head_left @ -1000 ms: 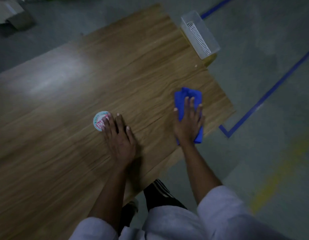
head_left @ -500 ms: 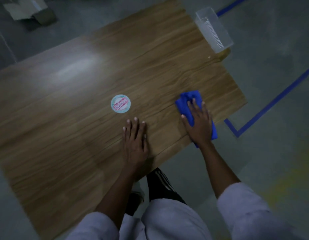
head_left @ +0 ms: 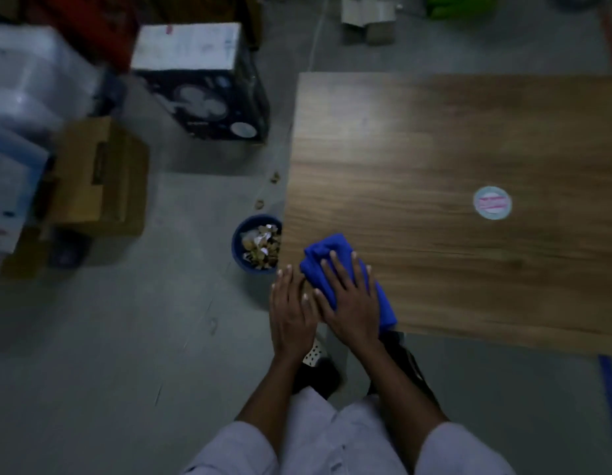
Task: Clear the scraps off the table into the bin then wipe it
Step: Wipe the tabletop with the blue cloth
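From the head view, the right hand [head_left: 352, 303] is pressing flat on a blue cloth [head_left: 327, 250], fingers straight and spread across it. It is not gripping the cloth, only bearing down with the palm and fingers. The cloth is lying bunched on the near left corner of the wooden table [head_left: 435, 149], with one end sticking out past the fingertips and the other reaching the table's near edge. The left hand [head_left: 292, 310] is lying just beside the right one – also flat, fingers straight and close together, holding nothing – over the table's left edge at that same corner. Both forearms are reaching forward out of pale sleeves [head_left: 236, 450].

The tabletop is showing wood grain under dim light, and a round sticker [head_left: 492, 202] is sitting on it well to the right of the cloth. A blue bin [head_left: 236, 241] is standing on the grey floor [head_left: 126, 337], right against the table's left edge and just ahead of the left hand; it is holding a heap of scraps [head_left: 261, 246] (brownish and whitish bits). A couple of loose bits [head_left: 273, 177] are lying on the floor beyond the bin. Further left, a black box [head_left: 208, 97] and a cardboard box [head_left: 92, 176] are standing among blurred containers, and a strip of blue tape [head_left: 611, 389] is running along the floor at the right.
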Available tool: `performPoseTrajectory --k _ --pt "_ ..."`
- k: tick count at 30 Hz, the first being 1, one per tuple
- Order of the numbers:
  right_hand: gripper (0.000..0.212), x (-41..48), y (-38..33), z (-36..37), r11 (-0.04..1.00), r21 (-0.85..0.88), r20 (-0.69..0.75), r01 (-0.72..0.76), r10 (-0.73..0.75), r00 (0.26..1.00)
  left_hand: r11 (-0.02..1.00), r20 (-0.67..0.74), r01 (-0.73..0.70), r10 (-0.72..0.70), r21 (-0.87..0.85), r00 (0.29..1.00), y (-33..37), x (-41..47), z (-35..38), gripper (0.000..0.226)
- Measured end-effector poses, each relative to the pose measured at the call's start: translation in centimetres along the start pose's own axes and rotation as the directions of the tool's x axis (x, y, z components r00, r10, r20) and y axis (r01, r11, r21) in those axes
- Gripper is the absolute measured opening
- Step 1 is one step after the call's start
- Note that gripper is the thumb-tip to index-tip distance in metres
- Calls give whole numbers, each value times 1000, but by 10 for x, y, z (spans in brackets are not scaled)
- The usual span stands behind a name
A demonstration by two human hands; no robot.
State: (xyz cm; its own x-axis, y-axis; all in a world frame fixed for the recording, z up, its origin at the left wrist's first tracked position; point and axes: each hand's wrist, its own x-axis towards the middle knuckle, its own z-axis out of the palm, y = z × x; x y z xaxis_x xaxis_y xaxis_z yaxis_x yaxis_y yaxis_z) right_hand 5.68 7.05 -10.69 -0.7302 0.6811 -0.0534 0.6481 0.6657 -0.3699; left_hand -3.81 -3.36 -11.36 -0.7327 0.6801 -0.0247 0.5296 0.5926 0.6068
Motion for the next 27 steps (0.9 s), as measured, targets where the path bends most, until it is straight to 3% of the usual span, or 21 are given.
performPoseTrajectory --k 3,7,10,13,17,19,23,27 --pt "64 7 -47 15 986 -20 58 168 -167 984 961 -53 265 -269 -75 962 -28 -14 -21 46" --pt "62 2 -59 18 904 -32 149 426 -418 896 711 -19 601 -651 -366 759 -37 -17 -41 34" --pt "60 4 -56 19 797 -27 215 603 -584 782 619 -10 649 -727 -442 686 -34 -6 -52 42" --pt "56 21 -56 24 726 -26 282 687 -654 702 593 -37 635 -745 -495 666 -26 5 -47 46" --pt "38 64 -55 25 599 0 280 801 -769 575 499 -36 682 -820 -535 571 -24 14 -27 48" --pt "40 99 -52 20 595 -22 266 803 -771 579 519 -61 703 -823 -486 565 -18 19 -18 45" --pt "48 183 -35 14 670 -131 253 730 -690 678 708 -131 645 -696 -288 706 -3 46 -3 44" --pt "50 254 -23 -1 780 -181 238 600 -557 796 768 -186 612 -640 -188 745 -1 82 3 42"
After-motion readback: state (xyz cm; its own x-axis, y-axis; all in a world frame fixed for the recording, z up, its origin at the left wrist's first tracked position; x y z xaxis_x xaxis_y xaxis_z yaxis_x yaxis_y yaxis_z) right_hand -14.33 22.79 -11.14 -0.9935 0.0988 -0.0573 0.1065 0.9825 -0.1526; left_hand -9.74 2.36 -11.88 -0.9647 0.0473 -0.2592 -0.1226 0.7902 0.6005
